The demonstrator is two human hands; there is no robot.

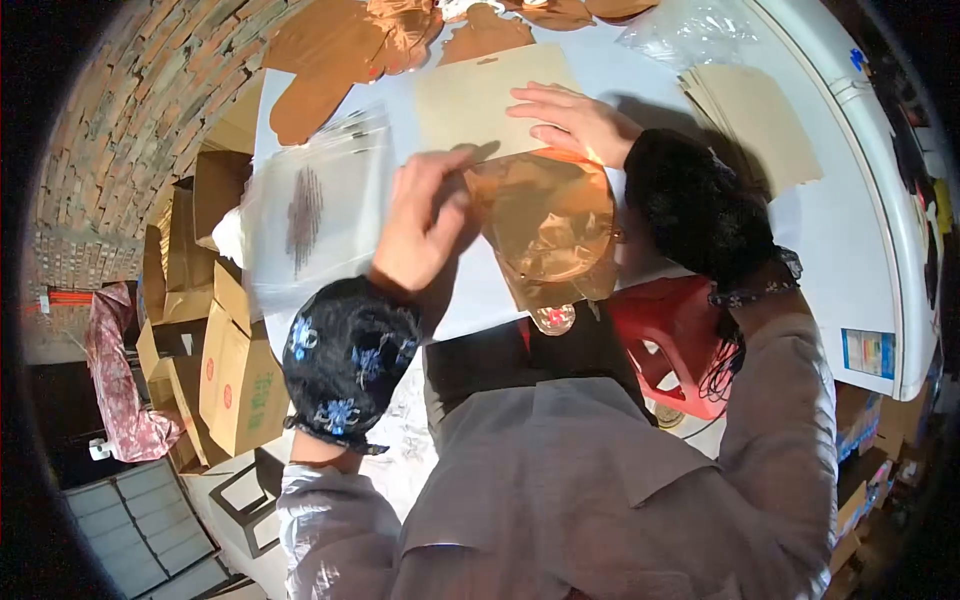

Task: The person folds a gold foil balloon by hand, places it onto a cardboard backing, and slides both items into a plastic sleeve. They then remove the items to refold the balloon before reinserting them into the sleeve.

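A cream card (480, 100) with a small hanging slot lies flat on the white table. My right hand (575, 120) rests on the card's right side with fingers stretched out and nothing gripped. Below the card is a shiny copper-coloured foil piece (550, 220), rounded and creased, reaching the table's near edge; it looks like a flat, uninflated foil balloon. My left hand (425, 215) is at the card's lower left corner, beside the foil. Its index finger points toward the card's lower edge, thumb apart. Whether that fingertip touches the card is not clear.
Clear plastic bags (315, 205) lie to the left, cream cards (760, 125) to the right. Copper foil shapes (330, 70) and crumpled clear plastic (690, 30) sit at the far side. Cardboard boxes (235, 370) stand left of the table, a red stool (670, 335) below it.
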